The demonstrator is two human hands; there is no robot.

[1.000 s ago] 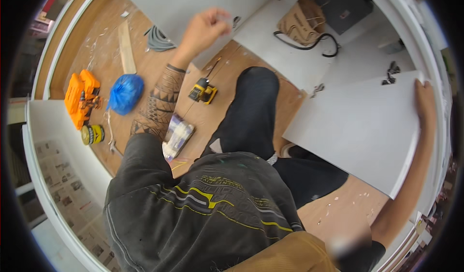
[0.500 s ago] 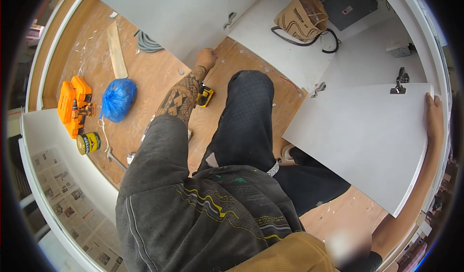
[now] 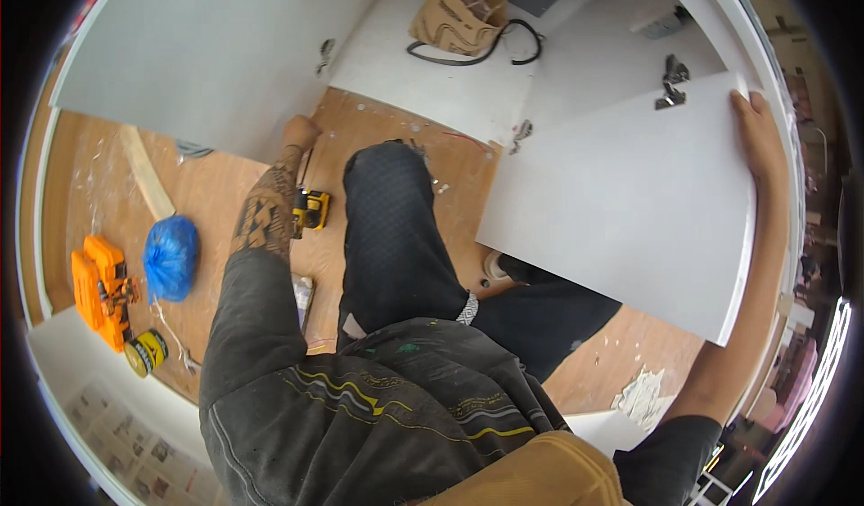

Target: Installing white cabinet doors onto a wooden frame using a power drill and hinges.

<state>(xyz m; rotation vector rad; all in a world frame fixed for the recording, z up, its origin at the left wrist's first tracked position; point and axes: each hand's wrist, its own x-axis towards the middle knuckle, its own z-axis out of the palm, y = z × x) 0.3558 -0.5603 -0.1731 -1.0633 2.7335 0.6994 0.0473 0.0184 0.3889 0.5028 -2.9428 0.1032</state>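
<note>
My left hand (image 3: 301,133) is closed at the lower corner edge of the left white cabinet door (image 3: 198,65); its inner fingers are hidden. On the right, my right hand (image 3: 759,130) grips the outer edge of the right white cabinet door (image 3: 621,200), fingers over its upper corner. Metal hinges show along that door's upper edge, one hinge (image 3: 672,83) near my hand and another hinge (image 3: 520,135) at the inner end. A yellow and black power tool (image 3: 311,209) is beside my left forearm, partly covered by it.
Inside the cabinet are a brown paper bag (image 3: 457,16) and a black cable (image 3: 477,59). To the left lie a blue plastic bag (image 3: 171,259), an orange tool case (image 3: 90,286), a tin (image 3: 146,353) and a wooden strip (image 3: 147,173). My bent knee (image 3: 389,191) is between the doors.
My view has turned and moved, so the cabinet and floor things sit further left in the picture. Both hands stay at their doors. More of the left door shows.
</note>
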